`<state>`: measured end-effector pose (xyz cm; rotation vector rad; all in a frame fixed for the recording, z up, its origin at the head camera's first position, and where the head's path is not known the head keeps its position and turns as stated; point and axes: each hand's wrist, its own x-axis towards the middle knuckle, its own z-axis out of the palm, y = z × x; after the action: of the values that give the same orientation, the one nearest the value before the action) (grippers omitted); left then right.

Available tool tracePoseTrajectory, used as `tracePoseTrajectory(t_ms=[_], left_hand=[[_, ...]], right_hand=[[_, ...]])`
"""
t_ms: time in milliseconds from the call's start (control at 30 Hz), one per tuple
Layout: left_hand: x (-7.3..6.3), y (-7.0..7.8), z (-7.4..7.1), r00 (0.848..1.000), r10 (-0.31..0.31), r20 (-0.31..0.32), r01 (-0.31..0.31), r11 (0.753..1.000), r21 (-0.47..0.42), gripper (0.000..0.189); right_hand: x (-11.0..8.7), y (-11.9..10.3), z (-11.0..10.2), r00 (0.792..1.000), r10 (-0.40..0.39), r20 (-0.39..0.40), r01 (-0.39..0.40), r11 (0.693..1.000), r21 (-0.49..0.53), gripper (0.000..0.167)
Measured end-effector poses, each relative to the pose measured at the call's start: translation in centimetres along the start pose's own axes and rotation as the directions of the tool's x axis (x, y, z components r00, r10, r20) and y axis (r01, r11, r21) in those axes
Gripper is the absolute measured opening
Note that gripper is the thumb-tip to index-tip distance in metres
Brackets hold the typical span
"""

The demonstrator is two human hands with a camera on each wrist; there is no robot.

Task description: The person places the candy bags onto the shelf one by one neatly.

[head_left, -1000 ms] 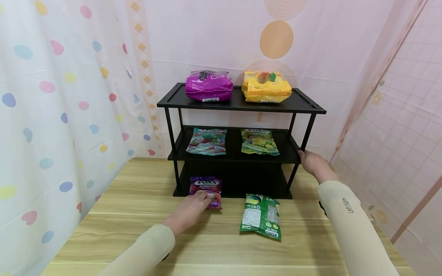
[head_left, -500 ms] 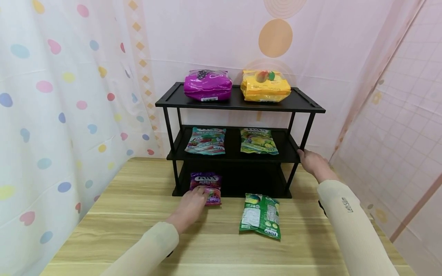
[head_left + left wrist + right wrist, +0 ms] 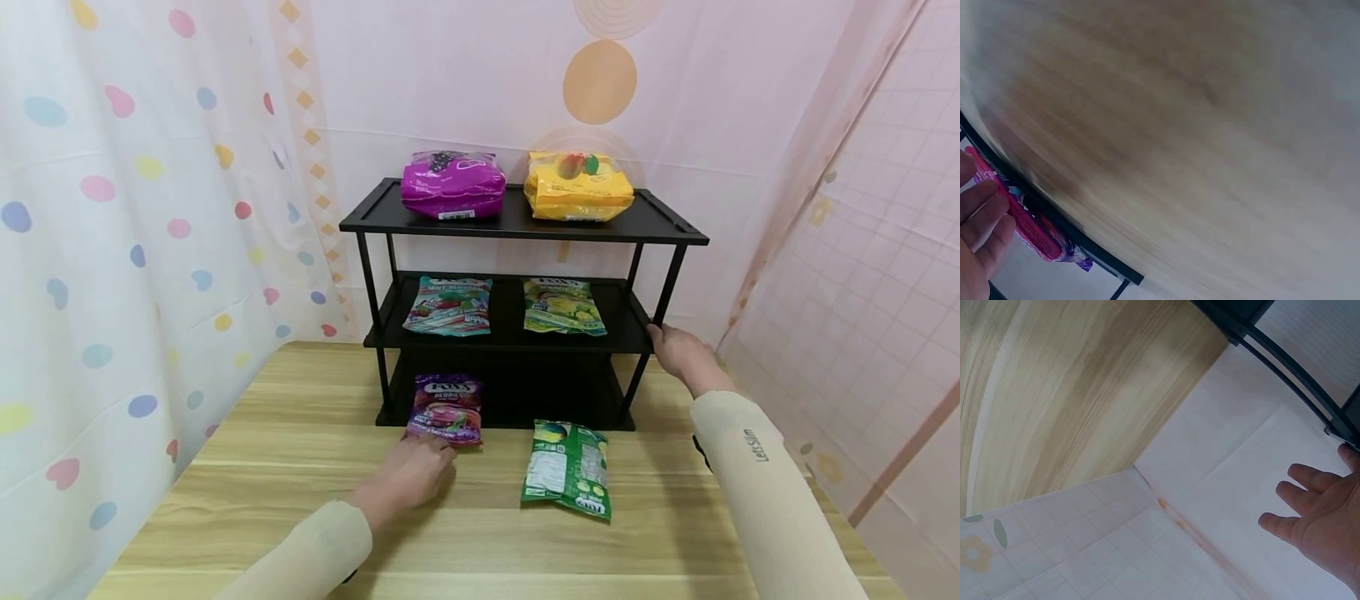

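A purple Fox's Berries candy bag [image 3: 447, 408] lies at the left of the black rack's bottom shelf, its near end jutting over the front edge. My left hand [image 3: 411, 475] touches that near end; in the left wrist view its fingers [image 3: 988, 219] are fairly straight against the bag [image 3: 1038, 240]. My right hand [image 3: 684, 358] rests against the right side of the three-tier rack [image 3: 517, 343] at the middle shelf. Its fingers [image 3: 1300, 499] are extended and spread in the right wrist view. On the table, in front of the rack, lies a green candy bag [image 3: 567, 471], back side up.
The middle shelf bears a teal candy bag [image 3: 450, 307] and a yellow-green candy bag [image 3: 562, 307]. On top stand a magenta bag [image 3: 453, 187] and a yellow bag [image 3: 577, 187]. Curtains [image 3: 180, 250] enclose the wooden table [image 3: 480, 550].
The purple candy bag has slid slightly back onto the bottom shelf. My left hand has drawn back from its top to its near edge. The right hand stays put.
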<state>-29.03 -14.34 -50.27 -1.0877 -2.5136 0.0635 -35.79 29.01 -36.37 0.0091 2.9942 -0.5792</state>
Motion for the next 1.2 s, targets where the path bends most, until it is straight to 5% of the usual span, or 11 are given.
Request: tracePoseTrajectory(t_ms=[300, 567, 1200], left_hand=[[0.1, 0.4, 0.1, 0.996, -0.051, 0.079, 0.053, 0.998, -0.022, 0.024], [0.3, 0.6, 0.0, 0.961, -0.092, 0.261, 0.111, 0.992, -0.061, 0.039], [2.4, 0.1, 0.1, 0.911, -0.191, 0.365, 0.231, 0.971, -0.067, 0.052]], right_hand=[[-0.1, -0.1, -0.1, 1.000, 0.012, 0.013, -0.013, 1.000, 0.021, 0.068], [0.0, 0.0, 0.0, 1.000, 0.007, 0.016, -0.007, 0.999, 0.037, 0.068], [-0.1, -0.1, 0.1, 1.000, -0.007, -0.007, 0.007, 1.000, 0.019, 0.066]])
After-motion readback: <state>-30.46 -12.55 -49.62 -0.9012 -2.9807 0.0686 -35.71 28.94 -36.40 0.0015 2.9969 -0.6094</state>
